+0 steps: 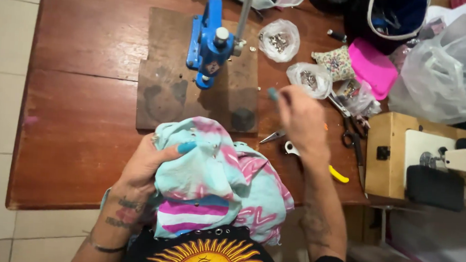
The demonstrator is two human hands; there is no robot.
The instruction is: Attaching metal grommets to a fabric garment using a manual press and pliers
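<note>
My left hand (147, 163) grips a bunched pale blue and pink cloth (224, 184) against my chest at the table's near edge. My right hand (301, 119) is raised over the table to the right of the cloth, fingers pinched together near a small plastic bag of metal studs (310, 78); whether it holds a stud is too blurred to tell. A blue hand press (210, 40) stands on a dark wooden board (165, 89) beyond the cloth.
A second bag of studs (279, 39) lies behind the press. Pliers with yellow handles (338, 174), scissors (353, 141), a pink pouch (373, 67), clear plastic bags (447, 68) and a sewing machine (436, 159) crowd the right side. The brown wooden table (78, 111) ends at the left.
</note>
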